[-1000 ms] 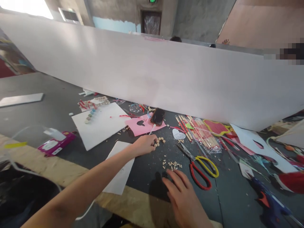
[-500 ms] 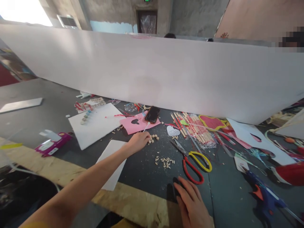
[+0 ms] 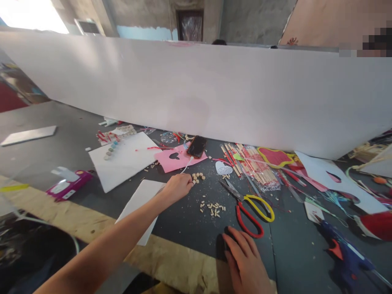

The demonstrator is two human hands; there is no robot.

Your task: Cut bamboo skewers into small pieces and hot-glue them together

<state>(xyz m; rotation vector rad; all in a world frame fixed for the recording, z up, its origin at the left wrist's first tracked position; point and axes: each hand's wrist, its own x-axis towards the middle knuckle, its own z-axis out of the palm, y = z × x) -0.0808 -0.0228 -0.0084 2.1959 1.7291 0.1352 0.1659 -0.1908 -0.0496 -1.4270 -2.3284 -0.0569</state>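
Note:
My left hand (image 3: 178,186) reaches over the dark table, fingers curled together beside a small pile of pale wooden pieces (image 3: 199,177). What its fingertips hold, if anything, is hidden. Under my left forearm lies a white sheet (image 3: 139,200). At the table's near edge rests my right hand (image 3: 247,261), its fingers stretched out and nothing in it. Large scissors (image 3: 241,196) with one red and one yellow handle lie open just beyond it. Between the hands are several short pale stick pieces (image 3: 215,209) amid crumbs.
A phone (image 3: 197,147) with a white cable lies on pink paper (image 3: 167,161). Bundled sticks (image 3: 255,165) sit behind the scissors. To the right is a blue glue gun (image 3: 341,245); leftward, a white board (image 3: 128,157) and a purple box (image 3: 69,185). A tall white panel (image 3: 183,90) borders the back.
My left hand has drawn slightly down and toward me, still closed near the wooden pieces. My right hand has hardly moved. The view has shifted a little.

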